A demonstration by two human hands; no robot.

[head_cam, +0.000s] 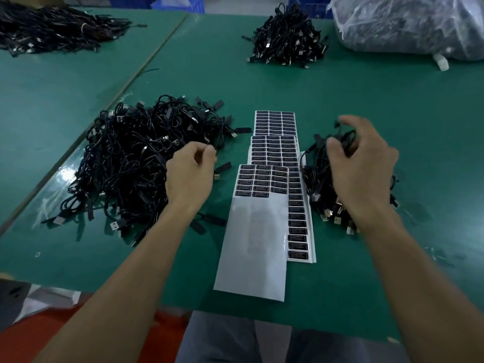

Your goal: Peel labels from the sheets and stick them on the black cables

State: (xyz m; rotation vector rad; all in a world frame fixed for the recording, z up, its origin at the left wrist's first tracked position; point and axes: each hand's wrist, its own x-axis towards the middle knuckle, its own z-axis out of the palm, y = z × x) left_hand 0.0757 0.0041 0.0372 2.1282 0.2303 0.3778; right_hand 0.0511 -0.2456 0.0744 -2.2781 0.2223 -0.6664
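Note:
Three overlapping label sheets (275, 153) lie in the middle of the green table (340, 82). The nearest sheet (255, 231) is mostly bare backing, with black labels left only at its top. A big pile of black cables (131, 158) lies to the left and a smaller pile (318, 179) to the right. My left hand (191, 174) hovers at the right edge of the left pile, fingers curled with thumb against fingertips; nothing shows in it. My right hand (364, 169) is over the right pile, its thumb and curved fingers around a raised black cable (345, 138).
Another cable heap (286, 38) sits at the back centre, and one more (52, 30) at the back left on the neighbouring table. A clear plastic bag of cables (408, 24) fills the back right. Blue crates (172, 2) stand behind. A seam (146, 61) separates the two tables.

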